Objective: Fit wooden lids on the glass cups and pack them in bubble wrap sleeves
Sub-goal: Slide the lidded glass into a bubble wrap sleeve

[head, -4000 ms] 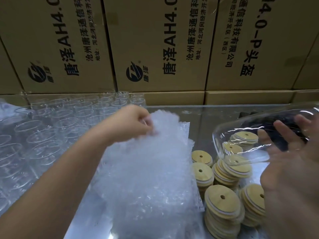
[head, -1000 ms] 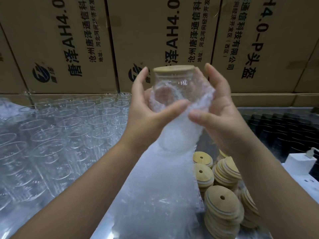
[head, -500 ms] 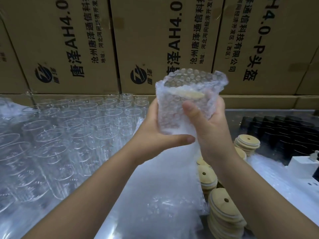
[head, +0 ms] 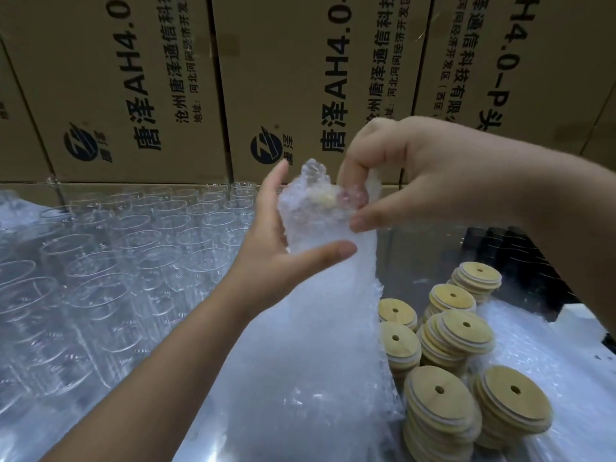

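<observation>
A glass cup with its wooden lid sits inside a bubble wrap sleeve (head: 313, 211), held up in the middle of the view. My left hand (head: 276, 248) grips the wrapped cup from the left side, thumb across its lower front. My right hand (head: 393, 175) comes from above and pinches the sleeve's open top down over the lid, which shows faintly through the wrap. Below lies a pile of loose bubble wrap sleeves (head: 310, 378). Stacks of wooden lids (head: 460, 331) with centre holes stand to the right.
Several rows of bare glass cups (head: 110, 261) fill the table's left side. Cardboard boxes (head: 140, 81) form a wall behind. Black items (head: 510, 258) and a white object (head: 580, 325) lie at the right, with more bubble wrap (head: 546, 355) beside them.
The lidded cup went fully into the sleeve. My right hand moved from the cup's side to its top and now folds the sleeve's opening down; the package is lower.
</observation>
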